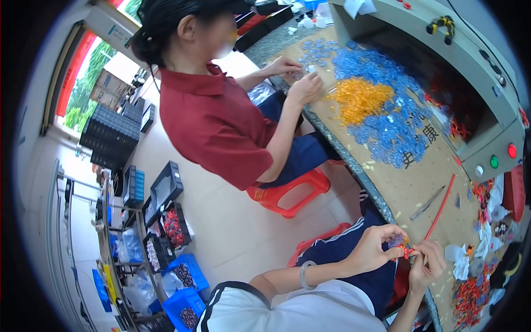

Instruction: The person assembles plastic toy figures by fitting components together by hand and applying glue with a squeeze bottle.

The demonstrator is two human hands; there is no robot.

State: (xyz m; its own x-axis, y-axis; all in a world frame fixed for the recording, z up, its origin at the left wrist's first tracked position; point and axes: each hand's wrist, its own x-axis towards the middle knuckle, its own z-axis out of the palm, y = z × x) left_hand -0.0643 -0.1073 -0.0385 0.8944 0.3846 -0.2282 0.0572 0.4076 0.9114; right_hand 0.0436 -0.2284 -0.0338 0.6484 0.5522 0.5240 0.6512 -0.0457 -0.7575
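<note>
Over the near table edge, my two hands meet at a small part. My left hand (371, 250) pinches a small purplish translucent piece (396, 240) between thumb and fingers. A small red plastic piece (406, 252) sits against it, and my right hand (428, 266) has its fingertips closed on that red piece. Whether the two pieces are joined, I cannot tell. Beside my hands on the board lie a thin red rod (441, 206) and a slim pointed metal tool (428, 202).
Blue translucent pieces (381, 141) and orange pieces (362, 99) are heaped mid-table. Red parts (470, 299) lie at right. A grey machine (500, 149) with buttons stands behind. A co-worker in a maroon shirt (213, 130) works at left. Blue bins (185, 310) sit on the floor.
</note>
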